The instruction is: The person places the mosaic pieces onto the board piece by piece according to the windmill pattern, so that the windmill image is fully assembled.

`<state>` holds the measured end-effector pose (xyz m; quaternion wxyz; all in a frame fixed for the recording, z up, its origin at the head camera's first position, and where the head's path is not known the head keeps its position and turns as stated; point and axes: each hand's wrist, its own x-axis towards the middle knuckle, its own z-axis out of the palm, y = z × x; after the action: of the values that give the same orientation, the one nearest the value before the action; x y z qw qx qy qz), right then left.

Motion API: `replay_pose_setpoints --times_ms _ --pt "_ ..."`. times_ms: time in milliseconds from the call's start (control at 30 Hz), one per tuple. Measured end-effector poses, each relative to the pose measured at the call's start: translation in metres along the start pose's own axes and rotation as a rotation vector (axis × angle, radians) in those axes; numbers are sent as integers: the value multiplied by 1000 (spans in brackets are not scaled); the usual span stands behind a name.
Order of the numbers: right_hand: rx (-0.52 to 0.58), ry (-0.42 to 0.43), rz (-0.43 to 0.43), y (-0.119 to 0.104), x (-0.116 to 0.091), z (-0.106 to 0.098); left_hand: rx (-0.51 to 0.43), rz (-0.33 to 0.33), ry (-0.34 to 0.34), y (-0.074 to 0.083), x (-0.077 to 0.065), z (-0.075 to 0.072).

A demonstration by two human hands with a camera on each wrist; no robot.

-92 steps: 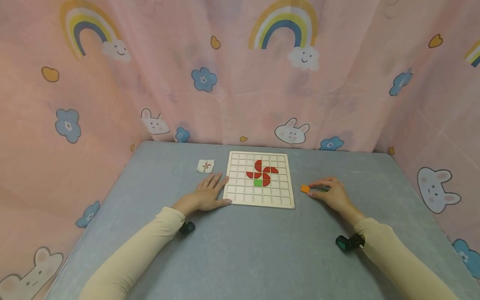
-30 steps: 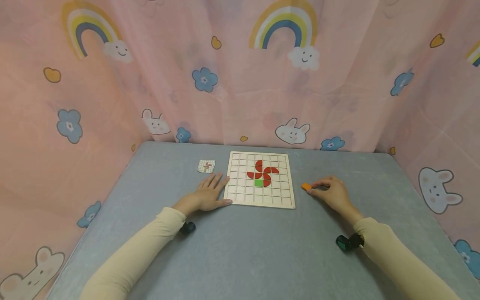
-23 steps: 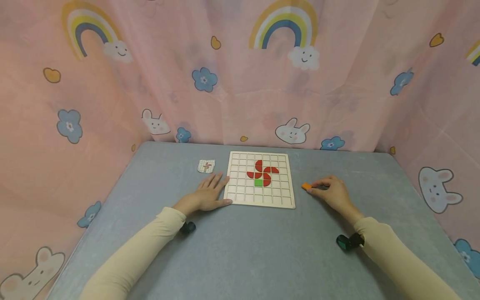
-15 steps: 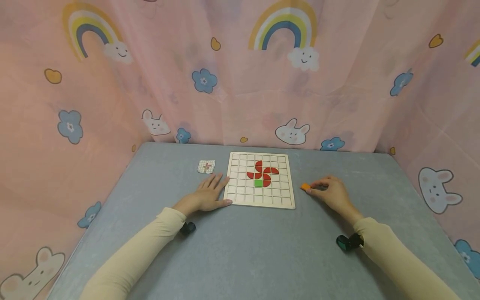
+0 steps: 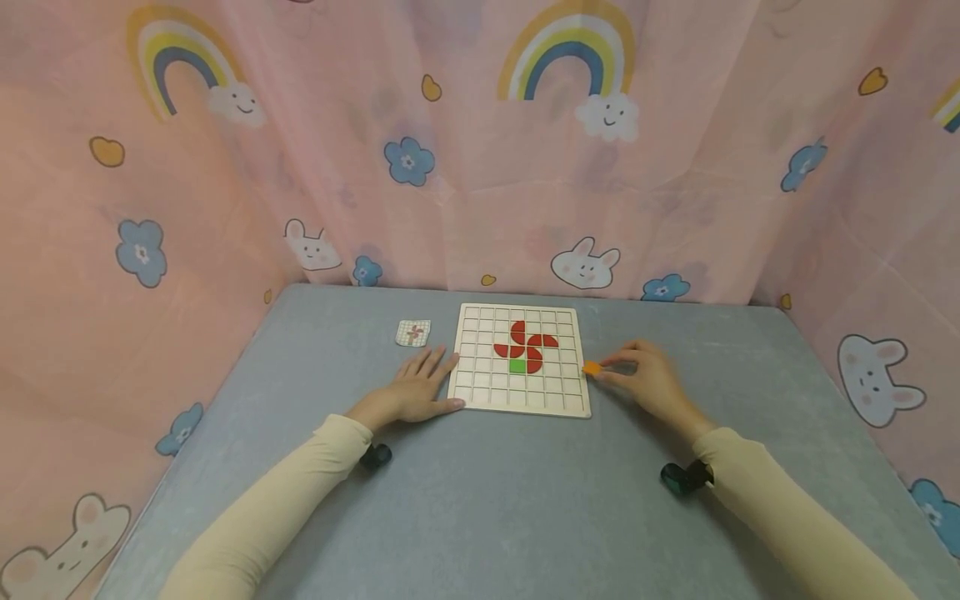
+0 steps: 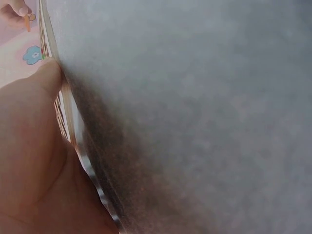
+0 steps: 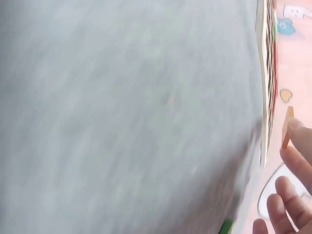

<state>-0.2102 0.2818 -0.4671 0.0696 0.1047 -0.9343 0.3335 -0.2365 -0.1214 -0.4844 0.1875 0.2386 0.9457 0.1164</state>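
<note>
My right hand [image 5: 647,382] pinches a small orange tile [image 5: 592,368] between thumb and finger, just at the right edge of the wooden grid board [image 5: 480,387]. In the right wrist view that orange tile [image 7: 288,127] is seen nearly edge-on, and the other fingers are loosely bent. My left hand [image 5: 411,392] lies with spread fingers at the board's left side, fingertip and thumb touching its edge. Several red curved pieces [image 5: 534,361] form a pinwheel on the board. Below them sits a green square tile [image 5: 517,366].
A small card [image 5: 413,332] printed with a pinwheel on a grid lies left of the board. Part of a green piece [image 7: 226,226] shows low in the right wrist view. The grey table [image 5: 510,500] ends at a pink patterned curtain [image 5: 480,208].
My right hand has taken up the orange tile from the table and moved left with it, up to the board's right edge. The left hand and the board have stayed put.
</note>
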Motion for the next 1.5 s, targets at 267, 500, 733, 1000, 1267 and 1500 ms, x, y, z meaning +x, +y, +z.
replay_pose_setpoints --times_ms 267,500,733,1000,1267,1500 --pt "19 -75 -44 -21 10 20 2 6 5 -2 2 2" --pt "35 -116 -110 -39 19 37 -11 11 16 -4 3 3" --pt "69 -146 -147 -54 26 48 4 4 3 -3 2 2" --pt "45 -139 -193 -60 30 58 -25 18 15 -2 1 1" --pt "-9 -161 -184 -65 30 61 -14 6 9 -2 2 1" --pt "-34 -165 -179 -66 30 63 -30 5 9 -1 0 0"
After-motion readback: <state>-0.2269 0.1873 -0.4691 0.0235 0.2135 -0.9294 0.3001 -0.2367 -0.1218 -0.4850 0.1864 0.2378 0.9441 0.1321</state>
